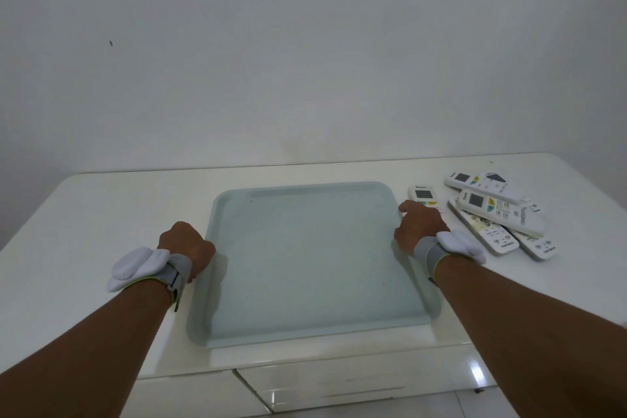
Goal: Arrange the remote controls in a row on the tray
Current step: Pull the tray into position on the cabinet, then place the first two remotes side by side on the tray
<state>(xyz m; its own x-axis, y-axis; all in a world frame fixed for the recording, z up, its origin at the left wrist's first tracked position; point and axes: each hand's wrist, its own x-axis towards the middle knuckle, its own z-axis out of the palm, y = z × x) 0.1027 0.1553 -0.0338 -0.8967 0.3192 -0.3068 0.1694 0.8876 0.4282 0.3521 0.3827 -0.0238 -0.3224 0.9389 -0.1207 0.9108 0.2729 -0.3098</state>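
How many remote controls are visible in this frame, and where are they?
5, maybe more hidden. All lie on the table right of the tray: one beside the right hand, two at the back, one stacked over the nearest, with another possibly at.

Between my hands: the tray (305, 265) floor lies bare, open to reach.
Beyond my right hand (419, 227): a remote (423, 195) just past my fingertips.
Right of it: piled remotes (498, 214) block the table (101, 214).
Left of my left hand (186, 246): open tabletop.

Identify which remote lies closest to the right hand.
The lone remote right beside the tray, at the right hand fingertips. The other remotes sit piled farther right.
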